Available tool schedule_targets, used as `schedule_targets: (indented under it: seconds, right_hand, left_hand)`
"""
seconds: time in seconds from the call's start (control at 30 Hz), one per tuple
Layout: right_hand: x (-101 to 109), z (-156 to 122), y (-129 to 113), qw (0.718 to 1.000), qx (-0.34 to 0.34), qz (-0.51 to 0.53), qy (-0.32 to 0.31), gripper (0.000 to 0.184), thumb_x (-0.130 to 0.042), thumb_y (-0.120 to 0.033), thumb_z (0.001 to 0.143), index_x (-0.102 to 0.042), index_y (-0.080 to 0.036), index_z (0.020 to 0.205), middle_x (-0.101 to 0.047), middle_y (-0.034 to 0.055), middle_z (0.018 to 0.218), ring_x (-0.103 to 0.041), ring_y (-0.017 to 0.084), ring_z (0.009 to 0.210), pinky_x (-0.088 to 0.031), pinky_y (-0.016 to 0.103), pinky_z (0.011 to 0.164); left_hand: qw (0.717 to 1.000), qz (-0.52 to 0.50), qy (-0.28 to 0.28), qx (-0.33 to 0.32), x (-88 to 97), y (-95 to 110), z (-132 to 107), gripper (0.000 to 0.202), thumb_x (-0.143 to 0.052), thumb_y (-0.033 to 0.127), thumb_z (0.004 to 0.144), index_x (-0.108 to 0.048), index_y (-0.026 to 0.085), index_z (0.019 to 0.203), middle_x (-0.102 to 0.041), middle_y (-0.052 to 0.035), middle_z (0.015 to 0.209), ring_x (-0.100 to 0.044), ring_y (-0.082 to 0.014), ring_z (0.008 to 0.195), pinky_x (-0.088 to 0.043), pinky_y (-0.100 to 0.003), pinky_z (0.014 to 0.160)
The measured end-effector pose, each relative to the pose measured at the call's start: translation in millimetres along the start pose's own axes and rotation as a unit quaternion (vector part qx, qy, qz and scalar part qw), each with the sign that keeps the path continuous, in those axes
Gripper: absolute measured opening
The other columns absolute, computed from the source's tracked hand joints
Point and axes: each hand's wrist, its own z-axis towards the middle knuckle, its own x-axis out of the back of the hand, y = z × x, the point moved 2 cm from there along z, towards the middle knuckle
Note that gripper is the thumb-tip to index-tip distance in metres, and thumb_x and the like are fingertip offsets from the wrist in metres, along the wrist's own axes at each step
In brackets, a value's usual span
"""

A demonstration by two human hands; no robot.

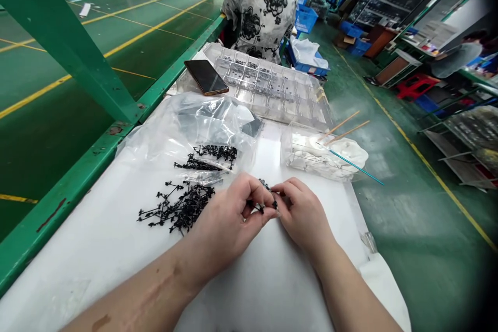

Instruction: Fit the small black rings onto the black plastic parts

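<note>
My left hand [233, 212] is closed in a pinch on a small black branched plastic piece [258, 208], mostly hidden by the fingers. Fingertips of my right hand [305, 212] meet it from the other side, pinched together at the same piece. Just left of my hands lies a loose pile of similar black branched pieces [182, 207] on the white tabletop [128, 259]. Behind that pile, more black pieces [210, 158] lie in or under a clear plastic bag [163, 124].
A phone [206, 77] leans on a clear compartment tray [264, 83] of small parts. A clear box [295, 150] with white cloth and thin sticks [356, 166] stands right. A green conveyor [155, 26] runs left. A person in a patterned top [264, 15] sits ahead.
</note>
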Motion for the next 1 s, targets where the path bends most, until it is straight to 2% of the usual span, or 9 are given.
schedule_targets:
  seconds: [0.07,0.13,0.27,0.3,0.37,0.43,0.6,1.0]
  right_hand:
    - [4.1,-0.4,-1.8,0.998,-0.021,0.051,0.019,0.012,-0.062,-0.017,0.094,-0.072,-0.021,0.088,-0.069,0.0048,0.086,-0.064,0.021,0.077,-0.050,0.036,0.071]
    - [9.8,-3.1,-2.9,0.984,-0.053,0.158,0.055,0.007,-0.068,-0.021,0.093,-0.072,-0.022,0.087,-0.072,0.0045,0.087,-0.065,0.019,0.076,-0.052,0.034,0.070]
    - [20.8,-15.5,-4.8,0.901,-0.112,0.408,0.098,0.007,-0.082,-0.026,0.092,-0.076,-0.024,0.092,-0.076,0.0037,0.091,-0.070,0.017,0.075,-0.056,0.031,0.067]
    - [23.1,-18.6,-6.1,0.884,-0.114,0.444,0.094,0.007,-0.084,-0.025,0.091,-0.077,-0.025,0.094,-0.076,0.0032,0.090,-0.070,0.017,0.074,-0.056,0.030,0.066]
    - [27.3,-22.9,-9.9,0.868,-0.096,0.480,0.077,0.009,-0.084,-0.022,0.093,-0.080,-0.027,0.100,-0.076,0.0032,0.090,-0.071,0.018,0.077,-0.057,0.030,0.067]
    - [30.7,-24.4,-14.4,0.875,-0.062,0.476,0.066,0.012,-0.081,-0.019,0.095,-0.082,-0.029,0.103,-0.074,0.0041,0.092,-0.071,0.019,0.085,-0.058,0.031,0.071]
    - [31.9,-22.6,-23.3,0.913,0.000,0.405,0.052,0.018,-0.080,-0.013,0.094,-0.082,-0.029,0.103,-0.068,0.0045,0.099,-0.067,0.018,0.093,-0.058,0.030,0.077]
    - [29.4,-20.5,-26.7,0.924,0.007,0.382,0.024,0.013,-0.079,-0.018,0.096,-0.082,-0.028,0.104,-0.066,0.0059,0.098,-0.067,0.020,0.091,-0.060,0.033,0.074]
  left_hand:
    - [1.000,0.009,-0.009,-0.003,-1.3,0.0,-0.8,0.034,-0.070,0.012,0.097,-0.041,0.027,0.089,-0.073,0.0068,0.094,-0.046,-0.0085,0.058,-0.042,-0.022,0.057]
    - [1.000,0.019,-0.019,-0.011,-2.4,0.4,-1.2,0.034,-0.070,0.011,0.097,-0.041,0.027,0.089,-0.074,0.0065,0.093,-0.047,-0.0087,0.057,-0.043,-0.022,0.057]
    - [0.999,0.029,-0.033,-0.023,-4.4,1.7,-0.9,0.036,-0.071,0.010,0.097,-0.041,0.027,0.090,-0.076,0.0058,0.095,-0.059,-0.0105,0.065,-0.045,-0.023,0.061]
    - [0.999,0.030,-0.036,-0.022,-4.9,1.6,-0.7,0.036,-0.071,0.010,0.097,-0.041,0.027,0.090,-0.076,0.0057,0.096,-0.061,-0.0111,0.068,-0.046,-0.024,0.063]
    - [0.998,0.030,-0.043,-0.026,-5.9,1.1,-0.5,0.035,-0.071,0.009,0.097,-0.041,0.027,0.090,-0.077,0.0056,0.095,-0.064,-0.0120,0.070,-0.047,-0.024,0.064]
    - [0.998,0.035,-0.045,-0.034,-6.8,-0.1,-0.6,0.035,-0.070,0.009,0.096,-0.041,0.027,0.091,-0.077,0.0057,0.094,-0.063,-0.0120,0.068,-0.046,-0.024,0.063]
    - [0.996,0.046,-0.046,-0.060,-7.4,-2.4,-1.7,0.032,-0.070,0.008,0.097,-0.044,0.028,0.094,-0.074,0.0065,0.092,-0.061,-0.0113,0.067,-0.046,-0.023,0.063]
    - [0.996,0.055,-0.056,-0.049,-7.6,-0.7,-3.7,0.032,-0.068,0.007,0.099,-0.043,0.028,0.094,-0.073,0.0071,0.095,-0.067,-0.0120,0.078,-0.049,-0.023,0.070]
